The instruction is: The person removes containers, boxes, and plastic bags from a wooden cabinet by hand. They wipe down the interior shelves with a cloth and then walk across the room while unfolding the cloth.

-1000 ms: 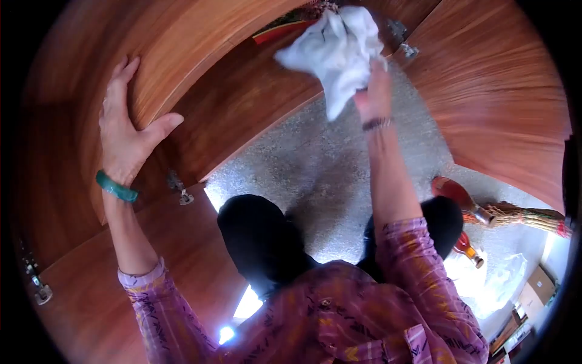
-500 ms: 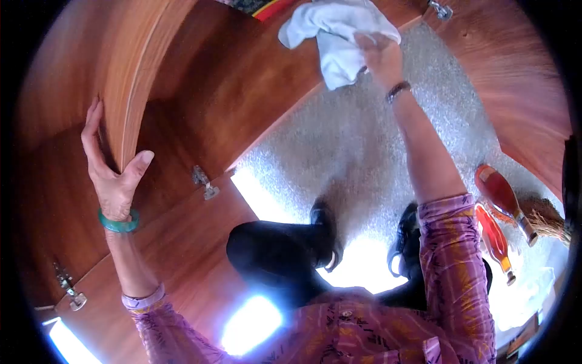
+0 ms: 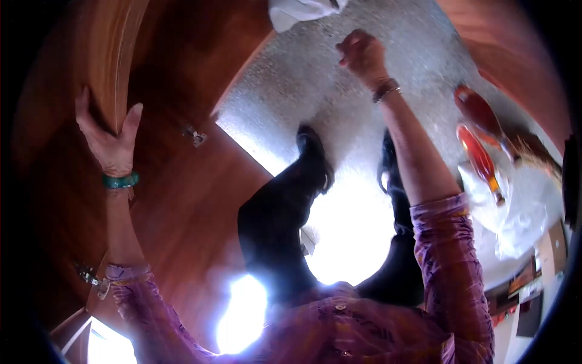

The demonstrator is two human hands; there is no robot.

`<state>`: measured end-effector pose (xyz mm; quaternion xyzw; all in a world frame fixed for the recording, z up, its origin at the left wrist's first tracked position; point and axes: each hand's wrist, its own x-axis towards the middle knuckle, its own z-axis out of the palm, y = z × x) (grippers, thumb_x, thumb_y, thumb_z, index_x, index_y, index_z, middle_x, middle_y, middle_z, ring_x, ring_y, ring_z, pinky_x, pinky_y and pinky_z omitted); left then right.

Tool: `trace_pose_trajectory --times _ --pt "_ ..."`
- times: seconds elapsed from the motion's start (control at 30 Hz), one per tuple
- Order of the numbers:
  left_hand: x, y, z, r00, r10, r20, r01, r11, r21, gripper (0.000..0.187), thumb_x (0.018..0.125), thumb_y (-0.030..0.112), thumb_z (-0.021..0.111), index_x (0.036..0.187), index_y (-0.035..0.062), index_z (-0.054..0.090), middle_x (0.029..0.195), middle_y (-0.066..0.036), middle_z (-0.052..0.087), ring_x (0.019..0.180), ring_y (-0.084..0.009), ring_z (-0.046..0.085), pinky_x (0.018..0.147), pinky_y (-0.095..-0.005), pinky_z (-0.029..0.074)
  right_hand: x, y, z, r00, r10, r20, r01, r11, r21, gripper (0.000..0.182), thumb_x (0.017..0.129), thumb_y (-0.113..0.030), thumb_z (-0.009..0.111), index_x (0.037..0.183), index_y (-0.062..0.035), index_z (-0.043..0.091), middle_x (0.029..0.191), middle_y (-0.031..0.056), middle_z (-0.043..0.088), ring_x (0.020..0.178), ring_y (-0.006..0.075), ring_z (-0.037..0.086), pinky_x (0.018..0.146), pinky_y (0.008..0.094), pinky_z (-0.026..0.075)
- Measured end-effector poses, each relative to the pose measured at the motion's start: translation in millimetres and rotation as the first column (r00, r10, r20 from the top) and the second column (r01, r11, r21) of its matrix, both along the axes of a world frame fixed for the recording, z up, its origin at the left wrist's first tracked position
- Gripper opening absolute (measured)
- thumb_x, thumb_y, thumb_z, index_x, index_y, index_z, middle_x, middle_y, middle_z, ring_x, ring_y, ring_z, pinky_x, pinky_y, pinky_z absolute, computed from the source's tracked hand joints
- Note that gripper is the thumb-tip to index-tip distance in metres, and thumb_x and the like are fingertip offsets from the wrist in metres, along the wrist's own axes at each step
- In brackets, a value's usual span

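My left hand straddles the edge of a reddish-brown wooden board, its thumb on one side and fingers on the other, gripping it. A green bangle circles that wrist. Out over the grey speckled floor is my right hand, its fingers curled into a loose fist with nothing visible in them. A white cloth lies at the top edge of the view, partly cut off and apart from the right hand. Beside the left hand, a metal hinge is fixed on the brown wood.
Two red paddle-shaped things lie on the right, near a straw-like bundle and clear plastic. Another hinge shows at lower left. A wooden panel borders the floor at upper right. My shoes stand below.
My right hand has let go of the white cloth and drawn back from it. The view has shifted, and my left hand stays on the board's edge.
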<state>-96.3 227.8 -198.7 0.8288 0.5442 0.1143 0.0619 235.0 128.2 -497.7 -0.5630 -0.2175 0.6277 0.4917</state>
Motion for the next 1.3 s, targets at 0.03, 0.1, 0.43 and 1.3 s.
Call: trace_pose_trajectory --times 0.03,0.1,0.43,1.3 --pt "0.4 0.6 -0.4 0.999 -0.031 -0.038 0.032 0.999 0.032 0.081 0.068 0.024 0.078 0.131 0.0016 0.032 0.131 -0.018 0.038 0.118 -0.0309 0.038 0.099 -0.0424 0.033 -3.2 -15.5 8.6 0.962 -0.052 -0.269 0.029 0.996 -0.086 0.007 0.074 0.0 0.058 0.068 -0.0026 0.057 0.062 0.0071 0.06 0.052 0.0162 0.059 0.046 0.0283 0.047" --pt "-2.4 2.6 -3.1 0.995 -0.084 -0.058 0.088 0.993 0.073 0.082 0.071 0.026 0.077 0.133 0.0011 0.03 0.129 -0.016 0.038 0.114 -0.0289 0.039 0.097 -0.0421 0.035 -9.2 -44.7 60.9 0.945 -0.051 -0.323 -0.003 0.986 -0.164 0.01 0.076 0.001 0.05 0.074 -0.0003 0.06 0.067 0.0085 0.062 0.056 0.0183 0.061 0.047 0.0277 0.048" --pt "-21.7 12.3 -18.5 0.922 0.09 -0.378 -0.015 0.98 0.196 0.093 0.064 0.068 0.062 0.133 0.013 0.031 0.124 -0.018 0.04 0.113 -0.039 0.039 0.09 -0.0555 0.035 15.8 -170.0 223.4 0.856 -0.235 -0.461 -0.031 0.866 -0.499 0.038 0.094 -0.032 0.039 0.12 -0.0038 0.047 0.093 0.015 0.062 0.079 0.0209 0.062 0.069 0.0317 0.051" --pt "96.7 -187.6 -28.6 0.967 -0.241 0.084 0.203 0.529 -0.824 0.054 0.07 0.029 0.073 0.111 0.0014 0.051 0.109 -0.014 0.054 0.098 -0.0263 0.051 0.088 -0.0351 0.04 -110.4 -664.7 422.0 0.657 -0.4 0.639 0.709 0.039 -0.705 0.032 0.077 -0.023 0.056 0.102 -0.0039 0.063 0.079 0.0145 0.065 0.07 0.0211 0.062 0.066 0.0314 0.049"
